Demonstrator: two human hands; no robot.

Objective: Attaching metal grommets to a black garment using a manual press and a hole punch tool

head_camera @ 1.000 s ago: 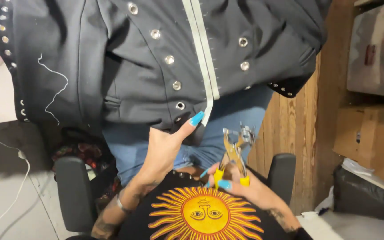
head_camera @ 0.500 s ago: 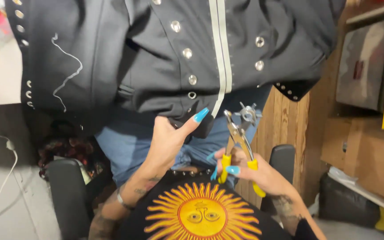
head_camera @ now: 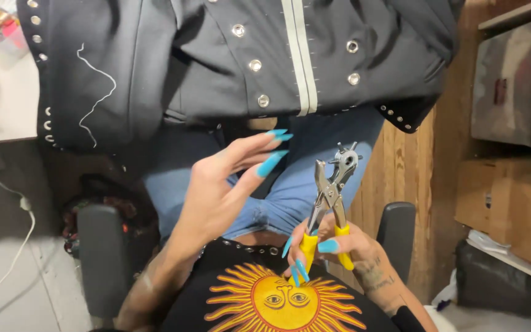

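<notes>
Wood-panelled wall (head_camera: 410, 166) at three o'clock, cardboard boxes (head_camera: 511, 203) on shelves beyond, black chair armrests (head_camera: 102, 258) at seven and four o'clock, white tabletop (head_camera: 1, 117) at ten o'clock, grey floor (head_camera: 7, 295) at eight.

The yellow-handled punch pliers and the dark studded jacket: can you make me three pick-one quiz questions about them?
1. Which hand holds the yellow-handled metal punch pliers?
A. right hand
B. left hand
C. neither

2. What colour are the long fingernails?
A. red
B. blue
C. green

3. How is the left hand?
A. in a fist
B. gripping the jacket
C. open, holding nothing

Answers: 1 A, the right hand wraps the handles. 2 B, every nail is bright blue. 3 C, the left hand spreads its fingers below the dark studded fabric jacket.
</notes>
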